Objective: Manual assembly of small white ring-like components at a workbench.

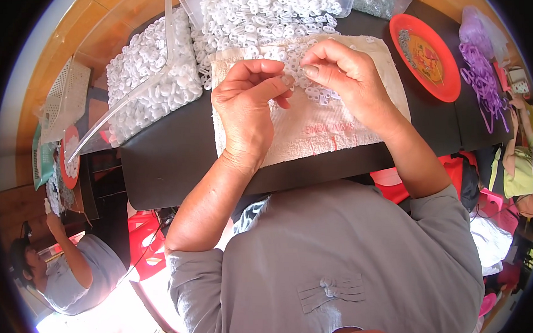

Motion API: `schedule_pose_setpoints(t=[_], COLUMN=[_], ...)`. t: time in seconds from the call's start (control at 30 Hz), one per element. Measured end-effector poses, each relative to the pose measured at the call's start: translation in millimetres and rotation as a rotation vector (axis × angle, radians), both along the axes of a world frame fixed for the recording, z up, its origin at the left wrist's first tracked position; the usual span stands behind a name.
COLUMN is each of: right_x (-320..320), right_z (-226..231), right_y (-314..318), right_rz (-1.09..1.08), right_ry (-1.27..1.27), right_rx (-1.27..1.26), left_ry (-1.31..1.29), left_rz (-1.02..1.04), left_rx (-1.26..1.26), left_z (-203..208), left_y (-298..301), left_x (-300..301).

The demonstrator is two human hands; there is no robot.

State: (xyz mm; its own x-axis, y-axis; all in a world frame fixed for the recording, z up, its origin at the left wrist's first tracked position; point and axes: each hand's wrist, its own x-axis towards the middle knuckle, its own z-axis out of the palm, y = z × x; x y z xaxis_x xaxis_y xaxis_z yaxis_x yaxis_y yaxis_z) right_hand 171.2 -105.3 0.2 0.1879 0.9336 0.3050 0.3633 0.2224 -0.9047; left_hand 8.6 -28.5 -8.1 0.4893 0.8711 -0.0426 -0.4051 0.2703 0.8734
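Both hands are raised over a cream cloth (347,125) on the dark table, a small gap between their fingertips. My left hand (247,105) is closed, thumb against the curled fingers. In my right hand (351,75) the thumb and index finger come together in a pinch. Whatever either hand holds is too small or hidden to make out. Just beyond and between them, small white plastic pieces with holes (320,94) lie loose on the cloth. A larger heap of the same white pieces (267,14) spreads behind.
At the left stands a clear bin (184,90) full of white pieces. A red plate (448,84) with small grey pieces lies at the right, near purple cord (483,71). The dark table's (161,176) front edge runs before me. Other people sit at far left and far right.
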Motion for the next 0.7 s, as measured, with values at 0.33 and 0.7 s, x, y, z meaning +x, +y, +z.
schedule_pose_setpoints(t=[0.33, 0.7], right_x=[0.6, -0.6], right_z=[-1.0, -7.7], right_y=[-0.4, 0.0], right_rz=[0.051, 0.010], right_ry=[-0.065, -0.170], right_rx=[-0.051, 0.018], left_ry=[0.120, 0.308], left_rz=[-0.067, -0.202], left_rx=[0.006, 0.064], left_z=[2.9, 5.8], left_y=[-1.2, -1.0], left_x=[2.3, 1.7])
